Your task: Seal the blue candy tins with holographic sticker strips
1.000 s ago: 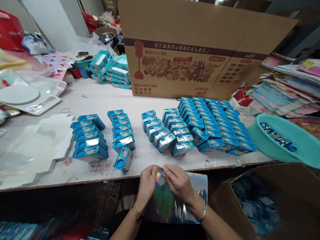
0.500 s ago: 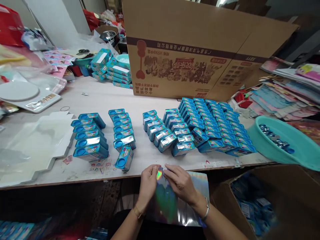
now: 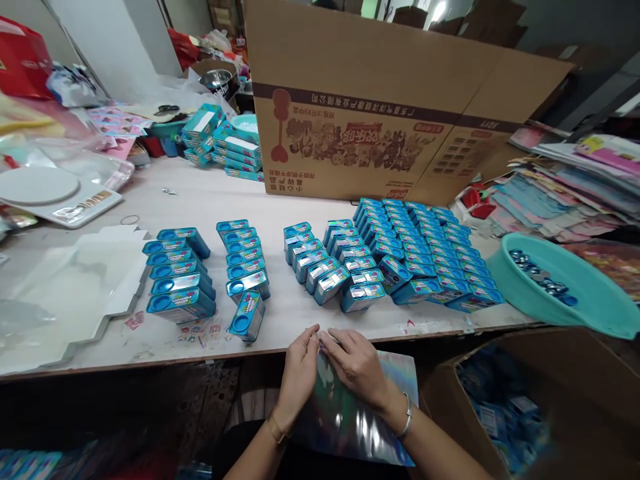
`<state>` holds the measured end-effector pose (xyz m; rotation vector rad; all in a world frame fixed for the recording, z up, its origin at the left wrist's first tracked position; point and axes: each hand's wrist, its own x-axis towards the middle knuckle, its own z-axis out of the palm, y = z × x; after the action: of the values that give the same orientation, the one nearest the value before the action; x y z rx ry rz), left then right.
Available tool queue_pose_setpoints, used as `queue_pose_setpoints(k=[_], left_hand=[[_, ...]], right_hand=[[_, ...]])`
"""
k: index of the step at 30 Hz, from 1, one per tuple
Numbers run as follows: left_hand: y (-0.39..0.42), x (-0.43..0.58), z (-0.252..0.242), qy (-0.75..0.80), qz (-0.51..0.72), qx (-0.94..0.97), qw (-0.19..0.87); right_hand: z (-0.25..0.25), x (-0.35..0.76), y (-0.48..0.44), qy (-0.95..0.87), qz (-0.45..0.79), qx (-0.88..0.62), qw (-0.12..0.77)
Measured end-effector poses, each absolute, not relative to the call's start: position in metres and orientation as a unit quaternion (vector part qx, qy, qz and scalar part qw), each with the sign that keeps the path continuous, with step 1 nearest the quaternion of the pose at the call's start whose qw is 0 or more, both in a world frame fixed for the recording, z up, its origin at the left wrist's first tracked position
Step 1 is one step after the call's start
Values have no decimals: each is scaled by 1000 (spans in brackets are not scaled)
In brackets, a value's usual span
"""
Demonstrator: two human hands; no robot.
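A shiny holographic sheet (image 3: 357, 430) lies over my lap below the table edge. My left hand (image 3: 299, 373) is closed at the sheet's upper left corner, thumb and fingers pressed together. Across from it, my right hand (image 3: 361, 370) bends over the same corner, its fingertips almost meeting the left ones. Whatever small piece sits between the fingertips is hidden. On the table ahead, small blue candy boxes (image 3: 327, 280) stand in slanted rows, several with a silvery strip across the top. To the left, other blue boxes (image 3: 245, 320) show a round recess on top.
A tall cardboard carton (image 3: 350, 80) stands behind the rows. At right are a turquoise basin (image 3: 595, 273) with shiny blue pieces and an open carton (image 3: 440, 393) of blue packs below. White trays (image 3: 107, 267) and a scale (image 3: 85, 203) lie left. Paper stacks (image 3: 540, 193) rise at right.
My fingertips have come closer together, and the bit of rainbow-coloured sheet that showed between them is now covered. The view has shifted slightly; the boxes stay in place.
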<state>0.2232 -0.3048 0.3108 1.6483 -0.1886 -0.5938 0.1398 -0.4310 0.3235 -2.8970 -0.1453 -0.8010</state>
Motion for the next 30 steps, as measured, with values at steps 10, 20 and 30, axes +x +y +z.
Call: queue_pose_setpoints(k=[10, 20, 30], left_hand=[[-304, 229, 310, -79, -261, 733, 624], [-306, 228, 306, -68, -233, 739, 629], [-305, 229, 307, -72, -241, 734, 631]], right_hand=[[324, 134, -429, -75, -266, -958, 73], [324, 119, -409, -43, -216, -975, 34], [342, 110, -398, -19, -226, -972, 68]])
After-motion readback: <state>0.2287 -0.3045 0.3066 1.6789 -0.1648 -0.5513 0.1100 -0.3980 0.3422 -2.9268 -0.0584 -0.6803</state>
